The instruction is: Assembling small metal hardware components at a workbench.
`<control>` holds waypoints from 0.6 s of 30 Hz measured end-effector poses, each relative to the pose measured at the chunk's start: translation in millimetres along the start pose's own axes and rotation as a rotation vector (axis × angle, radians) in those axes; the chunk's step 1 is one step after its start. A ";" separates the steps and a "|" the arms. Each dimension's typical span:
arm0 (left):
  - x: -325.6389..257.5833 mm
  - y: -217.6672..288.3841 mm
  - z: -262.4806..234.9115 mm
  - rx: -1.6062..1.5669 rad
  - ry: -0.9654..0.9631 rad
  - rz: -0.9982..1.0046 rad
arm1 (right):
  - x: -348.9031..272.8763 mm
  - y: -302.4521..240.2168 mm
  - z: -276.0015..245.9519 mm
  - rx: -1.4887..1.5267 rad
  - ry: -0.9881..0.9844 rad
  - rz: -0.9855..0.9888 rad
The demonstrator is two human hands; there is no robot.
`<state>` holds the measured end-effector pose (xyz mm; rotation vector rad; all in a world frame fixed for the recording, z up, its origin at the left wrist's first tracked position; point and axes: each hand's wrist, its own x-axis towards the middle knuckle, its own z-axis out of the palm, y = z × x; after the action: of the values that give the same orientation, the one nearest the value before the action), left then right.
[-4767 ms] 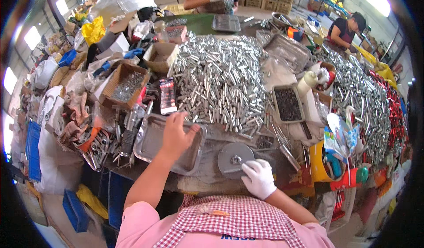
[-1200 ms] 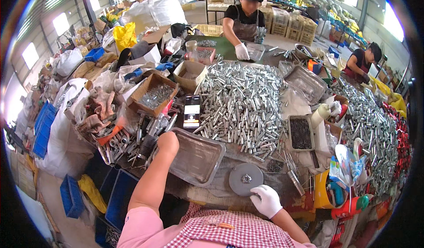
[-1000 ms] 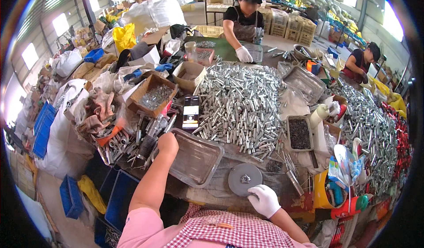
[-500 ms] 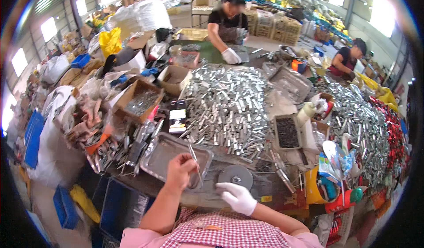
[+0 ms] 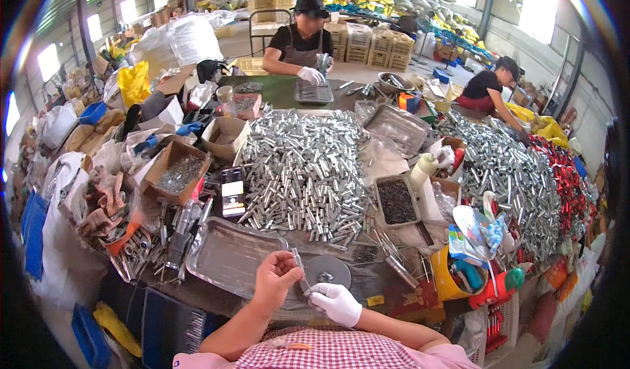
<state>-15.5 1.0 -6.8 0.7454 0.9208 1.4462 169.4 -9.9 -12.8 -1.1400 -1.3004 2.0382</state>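
My bare left hand (image 5: pixel 278 278) is closed round a slim silvery metal rod (image 5: pixel 298 260), which tilts with its upper end away from me. My right hand (image 5: pixel 337 304), in a white glove, pinches at the rod's lower end with thumb and fingers. Just beyond my hands lies a round grey disc (image 5: pixel 340 272) with a few small metal pieces at its middle, partly hidden by my fingers. A shallow metal tray (image 5: pixel 223 254) rests left of my left hand. Past these spreads a large heap of silvery metal tubes (image 5: pixel 302 172).
A phone (image 5: pixel 232 192) stands behind the tray. Right of the heap sits a bin of small dark parts (image 5: pixel 396 200), with a yellow container (image 5: pixel 453 277) nearer me. A cardboard box (image 5: pixel 176 172) holds small metal parts. Two co-workers, one person (image 5: pixel 302 44) opposite and another (image 5: pixel 489 93) at far right, handle pieces.
My right hand has come left and closed at the rod's lower end. Before, it was apart beside the disc. The view has shifted, and the co-worker opposite now holds up a bunch of metal pieces.
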 end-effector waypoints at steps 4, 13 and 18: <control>-2.3 -7.2 -5.9 0.163 0.087 -0.006 | -0.4 -1.8 1.5 -0.003 -0.003 0.023; -12.1 -2.1 4.3 0.208 -0.092 -0.140 | -11.3 -2.6 -6.4 -0.120 0.006 0.044; -18.0 -1.7 -6.8 0.154 -0.155 -0.105 | -6.6 -5.0 -0.8 -0.172 -0.076 0.093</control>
<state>-19.1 -17.7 -10.2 0.8964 0.9439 1.2177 173.4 -12.1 -5.9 -1.2298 -1.5111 2.0867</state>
